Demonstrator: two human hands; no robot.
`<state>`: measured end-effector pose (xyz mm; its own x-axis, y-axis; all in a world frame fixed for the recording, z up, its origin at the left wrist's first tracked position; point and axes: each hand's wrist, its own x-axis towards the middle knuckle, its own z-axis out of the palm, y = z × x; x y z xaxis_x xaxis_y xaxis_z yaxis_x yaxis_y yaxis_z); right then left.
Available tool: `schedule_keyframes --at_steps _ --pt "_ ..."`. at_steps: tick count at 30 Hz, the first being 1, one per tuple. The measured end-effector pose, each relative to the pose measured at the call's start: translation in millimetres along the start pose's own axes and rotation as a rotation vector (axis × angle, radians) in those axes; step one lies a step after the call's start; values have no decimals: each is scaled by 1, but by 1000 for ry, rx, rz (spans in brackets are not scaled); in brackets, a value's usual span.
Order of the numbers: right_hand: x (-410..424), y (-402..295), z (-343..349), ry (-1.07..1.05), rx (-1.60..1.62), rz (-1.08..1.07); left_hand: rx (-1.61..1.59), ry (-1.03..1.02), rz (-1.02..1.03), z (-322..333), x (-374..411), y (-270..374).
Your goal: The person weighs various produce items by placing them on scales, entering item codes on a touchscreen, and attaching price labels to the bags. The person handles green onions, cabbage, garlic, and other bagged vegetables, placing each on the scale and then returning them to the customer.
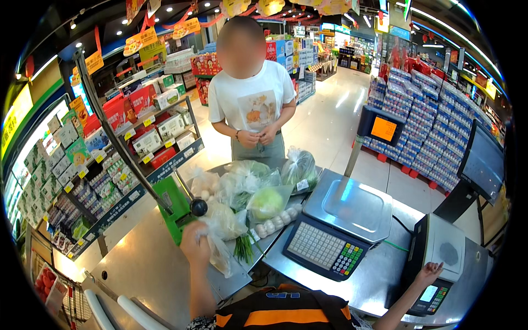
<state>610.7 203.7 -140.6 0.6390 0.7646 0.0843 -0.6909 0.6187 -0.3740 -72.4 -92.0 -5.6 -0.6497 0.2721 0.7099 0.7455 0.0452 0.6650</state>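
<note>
My left hand (196,244) is closed around the gathered neck of a clear plastic bag (225,218) with pale produce inside. It sits just in front of a green bag-sealing stand (167,202) with a black ball-topped lever (199,207). Beside that bag lie a bundle of green chives or scallions (244,246), a row of garlic bulbs (274,223) and a wrapped round green vegetable (266,204). My right hand (431,273), fingers slightly spread and seemingly holding nothing, is over the edge of a label-printing machine (437,251).
Between my hands stands a weighing scale (350,202) with a keypad and a pole display (380,127). More bagged vegetables (300,169) lie farther back on the steel counter (140,247). A person (255,99) faces me across it. A monitor (482,159) rises at right.
</note>
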Motion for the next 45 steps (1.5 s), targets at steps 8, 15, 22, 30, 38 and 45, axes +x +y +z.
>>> schedule_keyframes --at_steps 8,15,22,30,38,45 --pt "-289 171 157 -1119 -717 1218 -135 -33 303 23 -16 71" --pt "-395 199 233 -1975 -1112 413 -292 -309 288 43 -20 102" --pt "-364 247 288 -1450 -885 945 -375 -232 423 42 -33 64" --pt "-362 357 394 -1722 -583 -301 -37 -216 66 -11 -113 -33" --pt "-347 469 422 -1501 -984 340 10 -348 -235 -29 -166 -74" --pt "-350 510 413 -1561 -1099 79 26 -367 -91 -27 -171 -110"
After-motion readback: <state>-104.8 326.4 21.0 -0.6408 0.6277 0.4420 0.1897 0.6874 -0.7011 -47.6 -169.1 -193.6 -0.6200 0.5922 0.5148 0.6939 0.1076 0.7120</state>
